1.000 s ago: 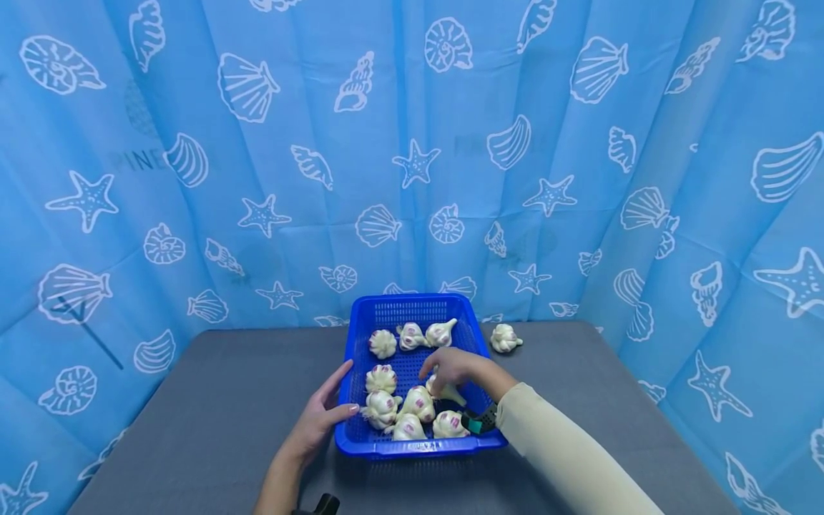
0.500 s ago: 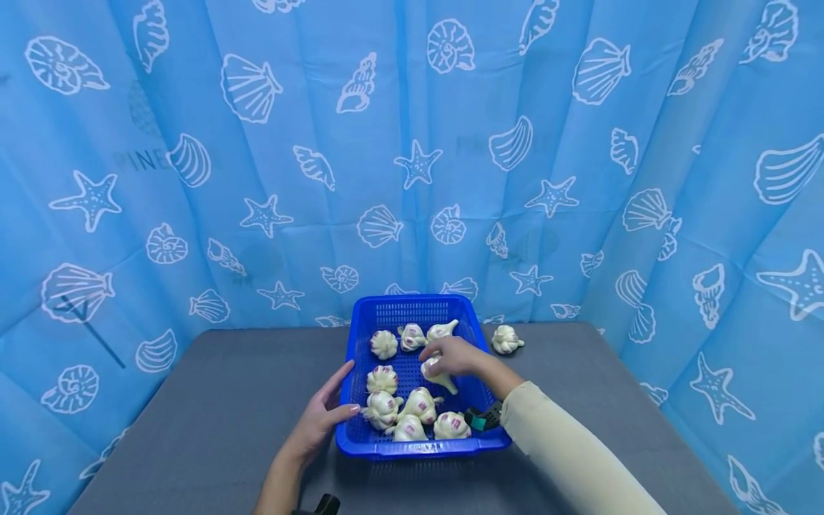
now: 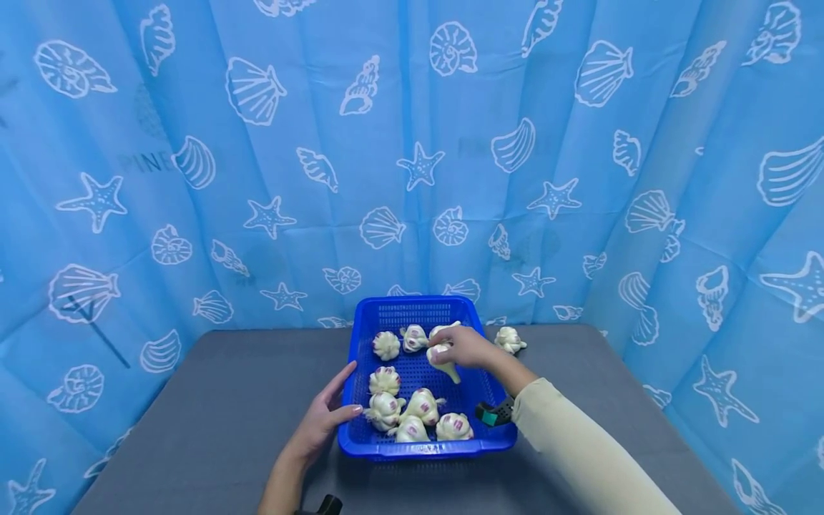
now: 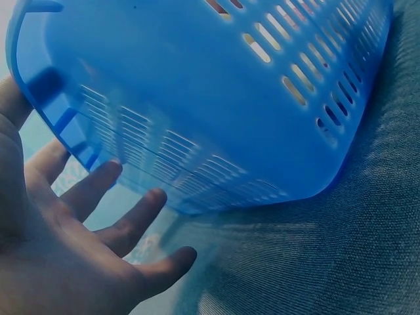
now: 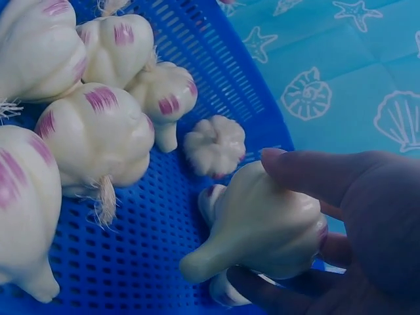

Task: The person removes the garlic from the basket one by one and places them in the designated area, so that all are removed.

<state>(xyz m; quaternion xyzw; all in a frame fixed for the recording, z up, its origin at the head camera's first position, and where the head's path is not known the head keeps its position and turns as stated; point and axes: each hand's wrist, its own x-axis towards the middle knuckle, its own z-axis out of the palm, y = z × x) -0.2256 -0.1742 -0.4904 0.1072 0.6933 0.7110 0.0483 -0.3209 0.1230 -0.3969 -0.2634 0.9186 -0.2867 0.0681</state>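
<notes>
A blue plastic basket (image 3: 360,329) with slotted walls holds several garlic bulbs (image 3: 385,410). My right hand (image 3: 470,347) is inside it toward the right, holding one garlic bulb (image 3: 444,361) between thumb and fingers. In the right wrist view that held garlic bulb (image 5: 262,226) has its stem pointing down-left, over another bulb mostly hidden behind it. At the basket's left side my left hand (image 3: 322,418) grips the rim. The left wrist view shows the fingers (image 4: 134,223) spread along the outer wall, some apart from it.
One garlic bulb (image 3: 511,340) lies on the grey table (image 3: 257,400) right of the basket, near the back. A blue curtain (image 3: 322,179) with white shells hangs behind the table. A black wrist device (image 3: 496,413) is on the right forearm, over the basket's right rim.
My right hand has lifted a garlic bulb and moved it slightly toward the back of the basket, its stem now pointing nearer. The left hand keeps its place at the rim.
</notes>
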